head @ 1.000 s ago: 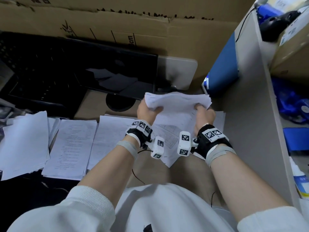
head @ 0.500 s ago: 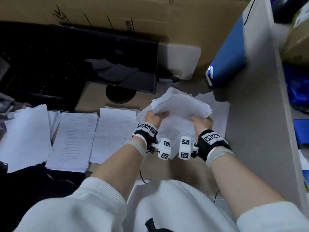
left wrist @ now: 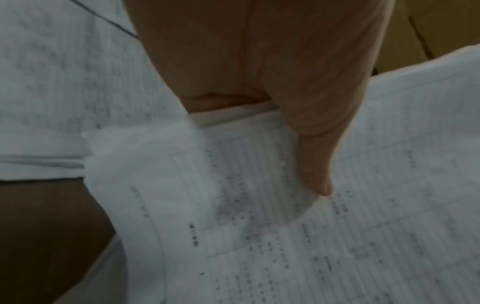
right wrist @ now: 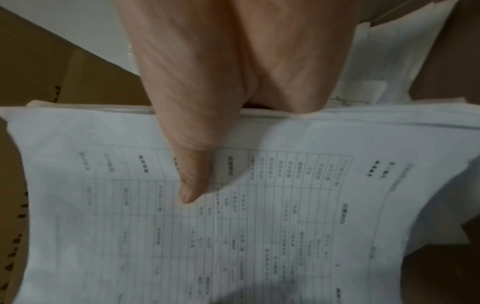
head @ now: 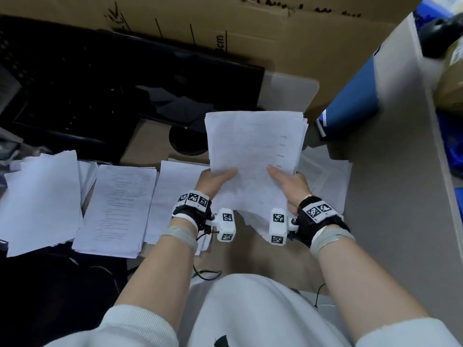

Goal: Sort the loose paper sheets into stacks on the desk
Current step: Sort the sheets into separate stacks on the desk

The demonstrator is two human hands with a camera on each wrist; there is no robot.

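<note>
A thick bundle of printed paper sheets [head: 253, 151] is held up over the desk, its top page facing me. My left hand [head: 215, 180] grips its lower left edge, thumb on top [left wrist: 311, 164]. My right hand [head: 288, 181] grips the lower right edge, thumb pressed on a printed table [right wrist: 192, 179]. The other fingers of both hands are hidden under the bundle. Three paper stacks lie on the desk to the left [head: 40, 199], [head: 120, 206], [head: 172, 196]. More loose sheets [head: 325, 179] lie under and right of the bundle.
A black monitor [head: 150, 78] with a round foot stands behind the papers. Cardboard [head: 250, 33] lines the back. A grey partition [head: 390, 171] and a blue folder [head: 350, 103] close off the right side. Thin cables [head: 205, 274] hang at the desk's front edge.
The bundle, bent and bunched between both hands before, has been raised and turned flat, top page now facing me. Both hands shifted to grip its lower edge.
</note>
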